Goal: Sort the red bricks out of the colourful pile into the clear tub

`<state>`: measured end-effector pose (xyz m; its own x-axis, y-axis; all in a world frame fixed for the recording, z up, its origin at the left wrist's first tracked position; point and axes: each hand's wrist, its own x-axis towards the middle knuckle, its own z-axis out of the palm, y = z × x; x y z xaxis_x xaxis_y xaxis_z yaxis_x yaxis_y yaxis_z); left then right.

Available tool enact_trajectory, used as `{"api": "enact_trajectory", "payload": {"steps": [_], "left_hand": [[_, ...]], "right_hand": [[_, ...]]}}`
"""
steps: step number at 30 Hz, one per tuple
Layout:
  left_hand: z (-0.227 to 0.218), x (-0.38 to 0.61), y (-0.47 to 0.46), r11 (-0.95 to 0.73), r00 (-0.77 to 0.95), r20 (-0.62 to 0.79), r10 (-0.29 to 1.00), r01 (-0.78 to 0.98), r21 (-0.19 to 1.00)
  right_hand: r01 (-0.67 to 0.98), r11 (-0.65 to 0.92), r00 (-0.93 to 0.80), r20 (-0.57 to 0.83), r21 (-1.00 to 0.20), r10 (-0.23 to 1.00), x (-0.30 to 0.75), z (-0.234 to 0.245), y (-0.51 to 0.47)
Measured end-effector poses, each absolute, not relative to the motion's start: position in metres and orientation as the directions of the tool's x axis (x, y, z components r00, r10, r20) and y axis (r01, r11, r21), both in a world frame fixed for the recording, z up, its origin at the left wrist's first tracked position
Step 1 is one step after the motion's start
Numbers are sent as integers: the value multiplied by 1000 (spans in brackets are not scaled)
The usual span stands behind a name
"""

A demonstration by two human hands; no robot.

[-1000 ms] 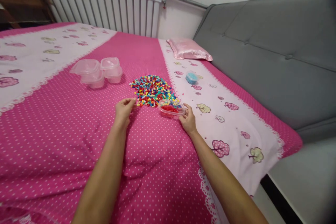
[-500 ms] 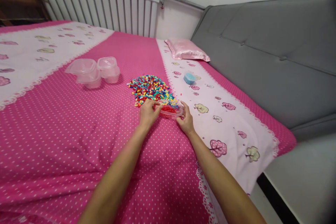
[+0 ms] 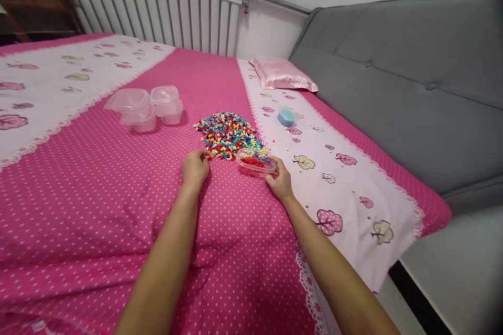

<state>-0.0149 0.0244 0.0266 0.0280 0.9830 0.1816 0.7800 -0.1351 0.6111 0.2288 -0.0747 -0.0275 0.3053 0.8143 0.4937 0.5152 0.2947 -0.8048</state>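
A clear plastic container (image 3: 256,169) with red pieces inside stands on the bed at the near right edge of a pile of small multicoloured pieces (image 3: 231,133). My right hand (image 3: 280,182) grips its right end, thumb in front and fingers along the side. At the pile's near left edge is my left hand (image 3: 195,168), its thumb and fingertips drawn together beside a few loose orange and yellow pieces. Whatever the left fingertips hold is too small to make out.
Stacked clear containers (image 3: 137,110) sit at the left beyond the pile. A closed tub with light blue contents (image 3: 286,116) stands on the white strip at the right. Farther back are a pink pillow (image 3: 283,74) and a grey headboard (image 3: 393,73).
My left hand has let go of the container's left side and moved left to the pile's edge. The right hand keeps its grip on the container. The view has shifted slightly.
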Motion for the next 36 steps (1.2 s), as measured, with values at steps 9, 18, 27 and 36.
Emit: {"api": "enact_trajectory", "payload": {"steps": [9,18,27,36], "left_hand": [[18,-10,26,-103,11,167,986,829,550],[8,-6,33,-89,-25,205,978,846,526],[14,-9,27,-107,-35,244,969,831,545],[15,-8,25,-129,-47,266,963,785,606]], "right_hand": [[496,278,326,473,-822,819,228,-27,-75],[482,260,336,451,-837,827,229,-28,-74],[498,273,324,469,-823,822,228,-26,-75],[493,268,325,461,-828,826,227,-24,-77]]}}
